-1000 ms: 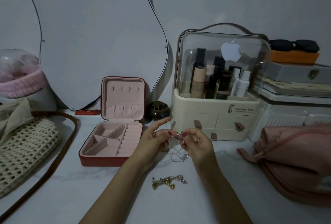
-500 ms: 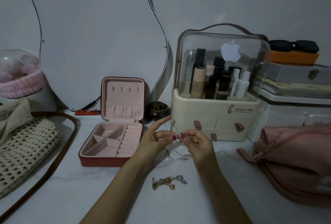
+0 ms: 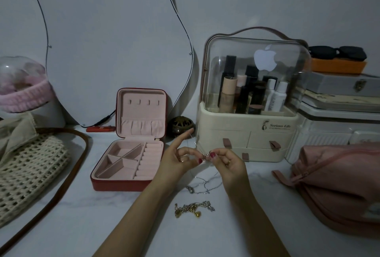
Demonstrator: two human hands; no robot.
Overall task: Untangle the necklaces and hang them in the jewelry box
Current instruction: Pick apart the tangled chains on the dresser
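Both hands are raised just right of the jewelry box (image 3: 127,162), close together. A small clasp or knot of the silver necklace (image 3: 202,184) is pinched between thumb and fingertip of the left hand (image 3: 178,162), its index finger stretched upward, and the same spot is pinched from the other side by the right hand (image 3: 228,162). From that pinch the fine chain is seen to fall to the tabletop (image 3: 61,226), where its slack lies in loose loops below and between the wrists, right of the box's front corner.

The untangling step is judged to be in hand; nothing has been hung yet, as the four hooks (image 3: 144,102) in the box's upright lid are bare. A gentle easing apart of the strands is called for next, without the knot being pulled tight. A second tangle, the gold necklace (image 3: 193,208), lies untouched nearer the person, right of and in front of the box.
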